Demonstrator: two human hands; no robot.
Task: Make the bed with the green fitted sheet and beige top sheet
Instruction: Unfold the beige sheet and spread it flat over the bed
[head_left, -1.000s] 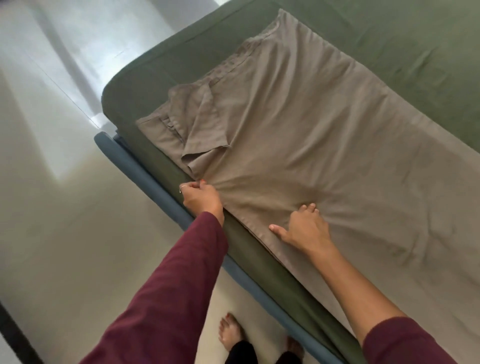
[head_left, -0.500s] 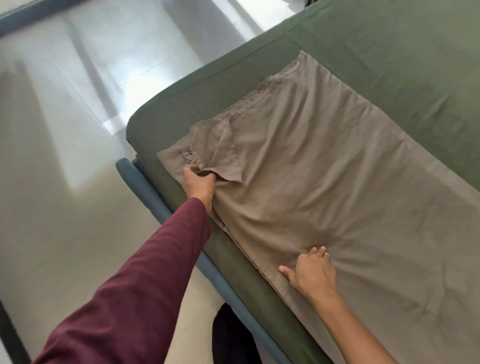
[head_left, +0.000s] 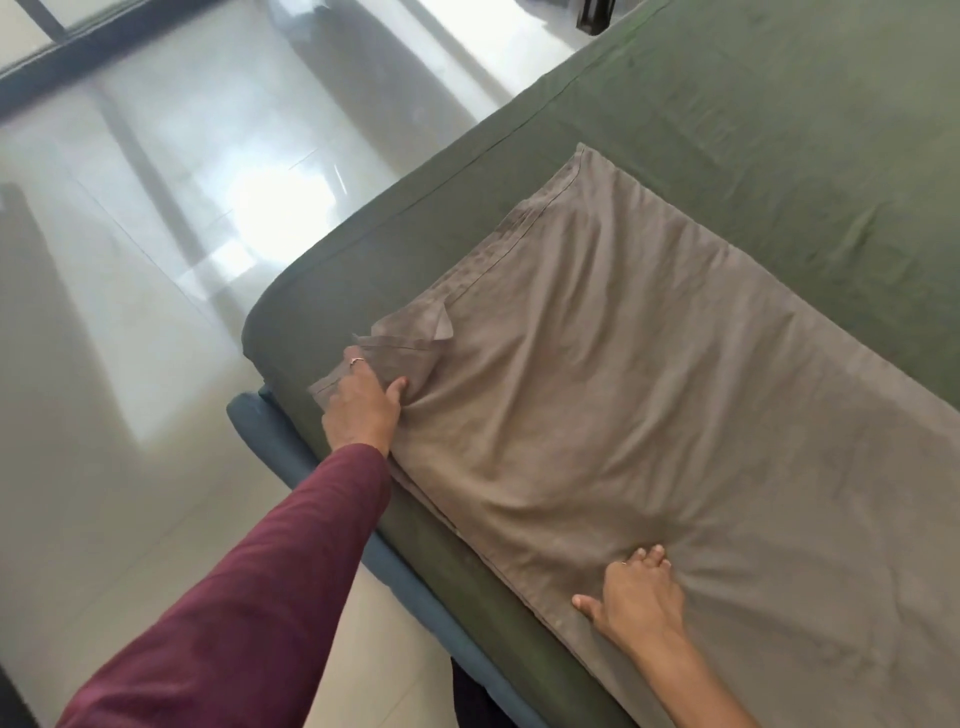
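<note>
The green fitted sheet (head_left: 727, 130) covers the mattress. On it lies the beige top sheet (head_left: 623, 364), folded into a long strip with creases. Its near-left corner is bunched, with a small flap turned over. My left hand (head_left: 363, 402) grips that corner; its fingertips are hidden under the flap and the thumb lies on top. My right hand (head_left: 641, 597) presses down on the beige sheet close to the near edge, fingers together, and wrinkles fan out from it.
A blue bed frame (head_left: 249, 415) runs under the mattress's near side. Glossy pale floor tiles (head_left: 156, 312) spread to the left. A dark window frame (head_left: 78, 52) crosses the top left, and a dark object (head_left: 597, 15) stands beyond the bed.
My left hand has slid along the sheet's edge to its corner and taken hold under the flap, which has shrunk. My right hand has stayed pressed on the sheet.
</note>
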